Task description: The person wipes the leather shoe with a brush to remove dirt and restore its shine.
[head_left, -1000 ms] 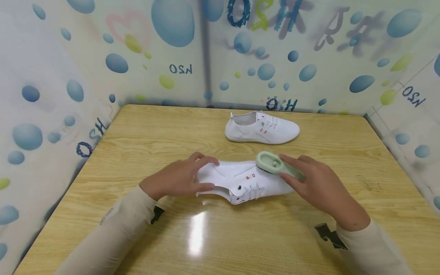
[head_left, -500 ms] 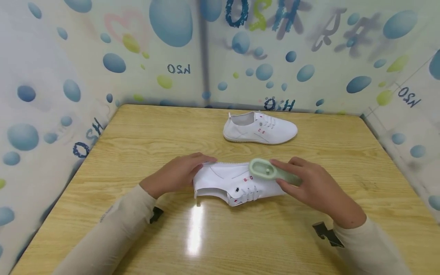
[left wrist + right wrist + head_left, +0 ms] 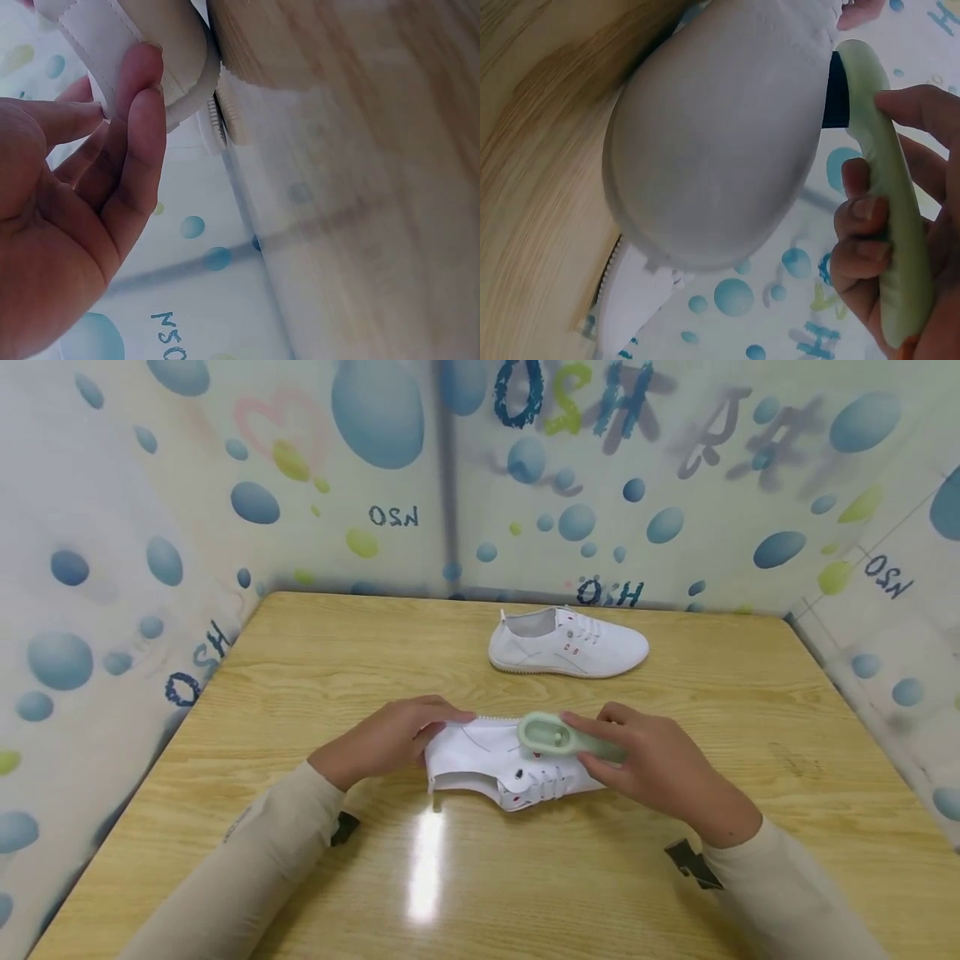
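A white lace-up shoe (image 3: pixel 461 750) with small red marks lies tilted on its side on the table, its opening facing the person. My left hand (image 3: pixel 393 739) holds it by the heel; in the left wrist view the fingers (image 3: pixel 142 135) and thumb pinch the heel's edge. In my right hand (image 3: pixel 652 764) is a pale green scrub brush (image 3: pixel 546 733), gripped by its handle. Its dark bristles (image 3: pixel 837 90) press against the shoe's upper side, near the laces. The toe (image 3: pixel 712 142) fills much of the right wrist view.
A second white shoe (image 3: pixel 570 643) rests upright on its sole farther back on the wooden table (image 3: pixel 337 652), toe to the right. Behind the table stands a wall covering (image 3: pixel 480 485) printed with blue and green drops.
My right hand has slid the brush leftward along the shoe, from near the toe toward the laces. My left thumb has left the shoe's opening, and the heel is gripped from behind.
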Demonstrator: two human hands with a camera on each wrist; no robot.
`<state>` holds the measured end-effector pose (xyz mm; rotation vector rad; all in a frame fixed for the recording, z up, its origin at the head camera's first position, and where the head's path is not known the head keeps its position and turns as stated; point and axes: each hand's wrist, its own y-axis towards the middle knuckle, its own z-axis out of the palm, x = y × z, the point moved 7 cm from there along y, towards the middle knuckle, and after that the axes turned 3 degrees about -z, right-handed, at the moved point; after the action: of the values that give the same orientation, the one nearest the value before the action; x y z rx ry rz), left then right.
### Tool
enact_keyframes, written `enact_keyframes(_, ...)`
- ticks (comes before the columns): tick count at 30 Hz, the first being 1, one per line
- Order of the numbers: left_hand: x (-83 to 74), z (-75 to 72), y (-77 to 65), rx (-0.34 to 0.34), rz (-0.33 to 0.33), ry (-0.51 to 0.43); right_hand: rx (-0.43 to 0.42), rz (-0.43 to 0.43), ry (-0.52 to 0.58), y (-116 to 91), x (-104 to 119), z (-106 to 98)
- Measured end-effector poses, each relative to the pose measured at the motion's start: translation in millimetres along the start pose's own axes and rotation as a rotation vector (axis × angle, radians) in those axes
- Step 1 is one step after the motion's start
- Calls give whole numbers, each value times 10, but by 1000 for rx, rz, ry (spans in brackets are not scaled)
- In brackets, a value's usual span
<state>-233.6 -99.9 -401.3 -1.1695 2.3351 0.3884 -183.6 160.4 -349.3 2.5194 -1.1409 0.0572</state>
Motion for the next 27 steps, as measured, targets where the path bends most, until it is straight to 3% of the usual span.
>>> enact_keyframes(10, -43, 1, 16, 25, 48, -69, 35, -70, -28, 223, 211, 187)
enact_keyframes(16, -25, 11, 8, 51, 27, -100, 71, -110, -39, 301, 323, 278)
enact_keyframes(23, 7, 1, -4, 50, 10, -123, 130, -66, -70, 391, 399, 352)
enact_keyframes(27, -3, 8, 3, 44, 7, -110, 136, -13, -102, 344, 342, 331)
